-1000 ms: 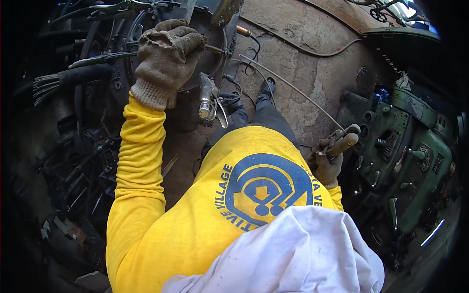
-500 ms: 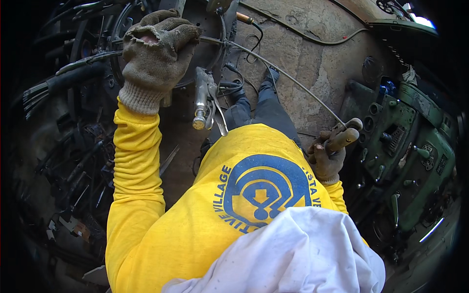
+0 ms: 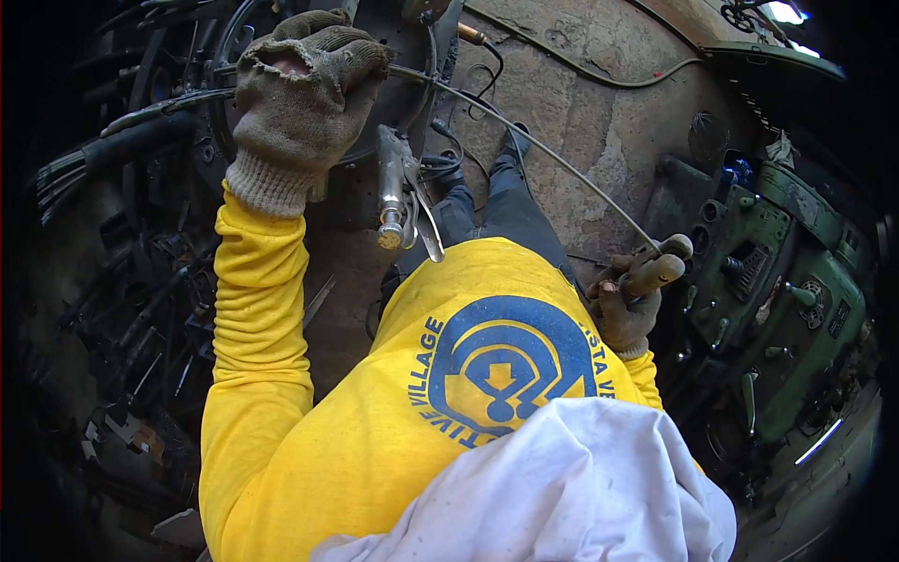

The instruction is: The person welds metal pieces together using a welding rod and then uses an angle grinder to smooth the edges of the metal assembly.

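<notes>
My left hand (image 3: 304, 84), in a worn grey-brown knit glove, is raised and closed in a fist around a thin steel wire (image 3: 543, 150) in front of a dark round metal part (image 3: 412, 47). The wire runs taut down and right to my right hand (image 3: 623, 314). That hand, also gloved, grips a tool with a brown handle (image 3: 655, 272) where the wire ends. A silver metal lever (image 3: 393, 197) hangs between my arms, just below my left hand. My yellow long sleeves and a white cloth at my chest fill the lower view.
Black cables and hoses (image 3: 112, 150) bundle at the left over dark scrap parts. A rough stone or concrete floor (image 3: 599, 103) lies ahead. A green machine housing with knobs and levers (image 3: 777, 281) stands at the right. My dark trouser legs (image 3: 506, 206) reach forward.
My left hand has risen a little toward the top of the view, still closed on the wire. My right hand and its tool have barely moved.
</notes>
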Tool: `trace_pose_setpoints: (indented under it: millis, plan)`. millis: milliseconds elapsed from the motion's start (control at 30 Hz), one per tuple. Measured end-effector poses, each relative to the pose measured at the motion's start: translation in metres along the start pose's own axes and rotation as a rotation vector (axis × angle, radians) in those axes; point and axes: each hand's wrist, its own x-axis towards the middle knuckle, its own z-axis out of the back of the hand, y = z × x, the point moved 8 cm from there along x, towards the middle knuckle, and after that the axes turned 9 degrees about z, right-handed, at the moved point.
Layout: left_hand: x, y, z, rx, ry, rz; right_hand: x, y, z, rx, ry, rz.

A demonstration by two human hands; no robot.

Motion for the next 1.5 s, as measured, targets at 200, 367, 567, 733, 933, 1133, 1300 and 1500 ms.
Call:
trace_pose_setpoints:
  millis: [200,367,567,733,933,1133,1300,1500]
  plan:
    - [0.000,0.001,0.000,0.010,-0.024,0.018,0.002,0.006,-0.002,-0.046,0.006,0.052]
    - [0.000,0.000,0.000,0.007,-0.023,0.003,0.001,0.006,-0.002,-0.067,-0.040,0.007]
    - [-0.004,0.003,-0.003,0.058,-0.045,-0.010,0.001,0.004,-0.002,-0.056,-0.033,0.018]
    - [-0.026,0.019,-0.005,-0.132,-0.239,0.019,0.000,-0.003,-0.003,0.089,0.026,0.052]
    - [-0.026,0.020,-0.015,-0.073,-0.083,0.105,0.006,0.009,-0.011,0.122,0.049,0.055]
    - [-0.023,0.010,-0.005,-0.020,-0.155,-0.046,0.003,0.008,-0.005,-0.016,0.019,0.046]
    - [-0.018,0.008,-0.007,-0.049,-0.140,-0.032,-0.002,-0.006,0.008,-0.108,0.012,0.187]
    - [-0.012,0.005,-0.015,-0.123,0.030,0.019,-0.004,-0.001,0.017,-0.200,-0.042,-0.028]
